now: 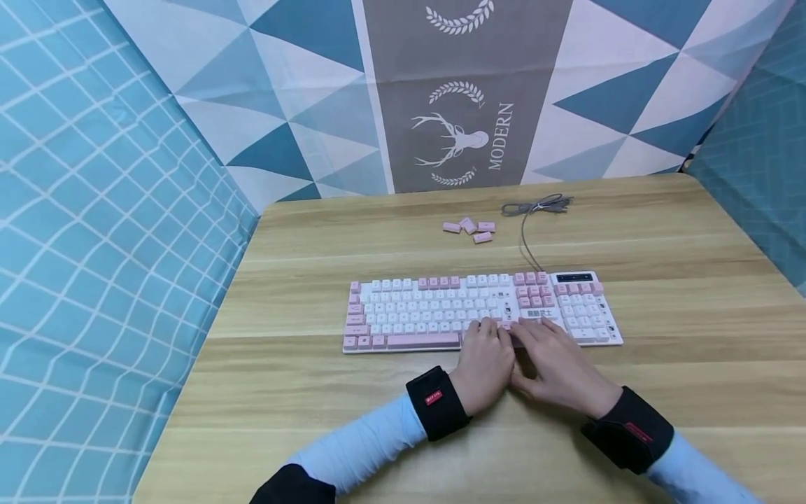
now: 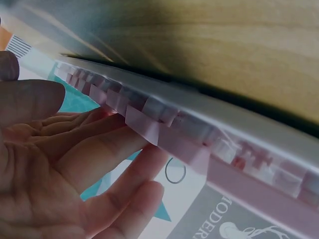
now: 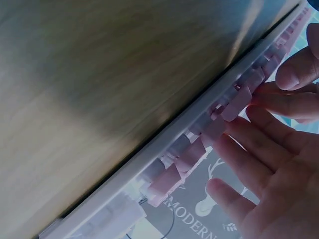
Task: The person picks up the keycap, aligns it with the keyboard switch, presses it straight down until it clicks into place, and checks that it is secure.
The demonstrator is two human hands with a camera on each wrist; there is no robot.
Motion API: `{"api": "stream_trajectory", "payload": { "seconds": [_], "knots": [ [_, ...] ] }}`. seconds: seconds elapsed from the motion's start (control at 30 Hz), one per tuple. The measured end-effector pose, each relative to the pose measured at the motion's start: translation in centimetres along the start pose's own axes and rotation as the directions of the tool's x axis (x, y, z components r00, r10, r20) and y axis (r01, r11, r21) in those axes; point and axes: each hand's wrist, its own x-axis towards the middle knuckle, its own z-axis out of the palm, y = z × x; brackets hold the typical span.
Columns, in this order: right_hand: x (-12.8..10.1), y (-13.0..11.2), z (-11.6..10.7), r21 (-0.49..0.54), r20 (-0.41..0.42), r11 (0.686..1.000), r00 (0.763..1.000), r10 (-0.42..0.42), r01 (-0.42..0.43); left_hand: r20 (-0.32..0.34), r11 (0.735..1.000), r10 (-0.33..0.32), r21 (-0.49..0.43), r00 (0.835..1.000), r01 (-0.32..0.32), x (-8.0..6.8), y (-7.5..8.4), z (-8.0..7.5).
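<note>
Wooden table (image 1: 315,392): both hands, left hand (image 1: 483,371) and right hand (image 1: 557,371), relaxed on pink keyboard (image 1: 409,315), grasping nothing; better press keycaps straight down, gently.

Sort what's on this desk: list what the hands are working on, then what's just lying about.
In hand:
- keyboard, front-row keys touched by the fingers of both hands
- left hand
- right hand

Lying about:
- loose pink keycaps
- coiled cable
- table
</note>
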Motion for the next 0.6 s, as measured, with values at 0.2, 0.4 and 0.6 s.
{"api": "stream_trajectory", "payload": {
  "seconds": [0.2,0.4,0.6],
  "knots": [
    [-0.1,0.4,-0.2,0.054,-0.036,0.998,0.999,0.017,-0.015,-0.073,1.000,0.001,-0.002,0.997,-0.001,-0.2,-0.3,0.1],
    [-2.5,3.8,-1.8,0.081,-0.158,0.967,0.955,0.250,-0.240,-0.174,0.990,0.007,-0.135,0.985,-0.031,-0.6,-2.1,0.6],
    [-4.6,7.1,-3.4,0.240,0.227,0.775,0.810,0.541,-0.585,-0.090,0.956,-0.012,-0.292,0.996,-0.014,1.0,-5.8,0.1]
  ]
}}
